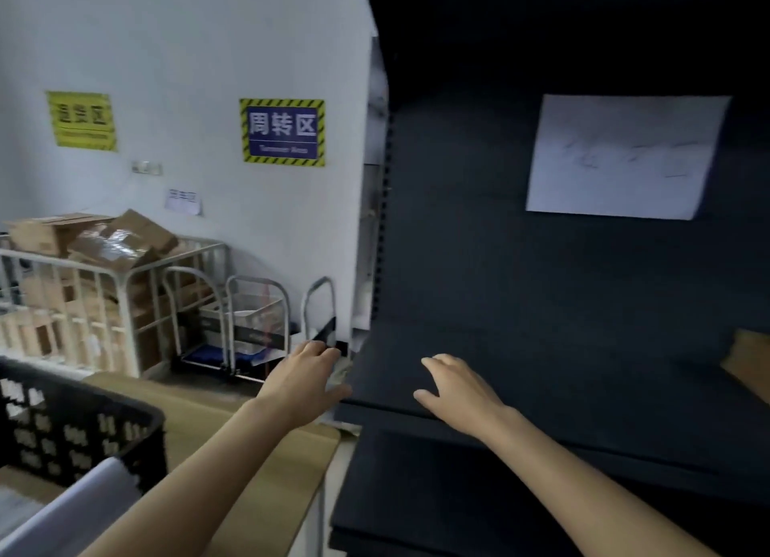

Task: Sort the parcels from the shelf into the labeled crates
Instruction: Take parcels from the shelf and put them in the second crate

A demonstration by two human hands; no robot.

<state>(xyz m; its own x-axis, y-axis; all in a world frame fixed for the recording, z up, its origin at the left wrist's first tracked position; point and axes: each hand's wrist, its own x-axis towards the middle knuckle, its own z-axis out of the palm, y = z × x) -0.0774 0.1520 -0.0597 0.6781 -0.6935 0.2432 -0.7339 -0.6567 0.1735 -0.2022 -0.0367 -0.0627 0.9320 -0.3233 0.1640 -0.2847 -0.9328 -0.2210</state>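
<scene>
Over the dark shelf [541, 369], left hand [306, 383] and right hand [458, 389] spread empty; black crate [83, 427] lower left

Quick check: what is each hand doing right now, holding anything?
Left hand: open, empty, at the dark shelf's left edge.
Right hand: open, empty, over the shelf board.

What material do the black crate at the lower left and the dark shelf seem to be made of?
The black crate looks like moulded plastic with a dull finish: its wall is a regular lattice of holes. The dark shelf looks like painted metal, matt and smooth, with a punched slotted upright at its left edge; the dim light leaves this uncertain.
</scene>
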